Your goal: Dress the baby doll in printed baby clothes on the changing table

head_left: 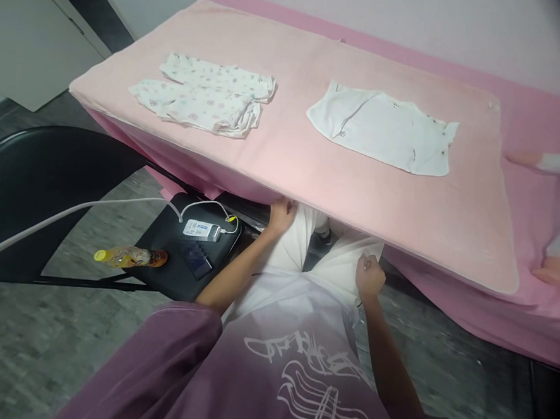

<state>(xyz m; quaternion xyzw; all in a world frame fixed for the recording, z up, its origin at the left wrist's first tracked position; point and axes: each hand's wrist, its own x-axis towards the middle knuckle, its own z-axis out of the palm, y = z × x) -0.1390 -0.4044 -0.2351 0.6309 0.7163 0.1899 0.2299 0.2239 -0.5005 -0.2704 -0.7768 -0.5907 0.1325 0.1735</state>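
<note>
My left hand [282, 216] rests on my left thigh, close to the table's front edge. Its fingers are curled in, and nothing shows in them. On the other thigh lies my right hand [370, 278], closed in a loose fist with nothing visible in it. Beyond both hands, two garments lie flat on the pink-covered table [283, 153]. At the left is a folded white baby garment with small printed motifs [201, 97]. To its right lies a plain white baby top [384, 130] with snaps along its edges. Neither hand touches the clothes.
Left of me, a black chair seat [175, 212] carries a white device [201, 230] with a cable, a dark phone [198, 261] and a yellow-capped bottle [132, 257]. A black chair back [48, 195] stands beside it. Doll-like limbs [557, 252] show at the right edge.
</note>
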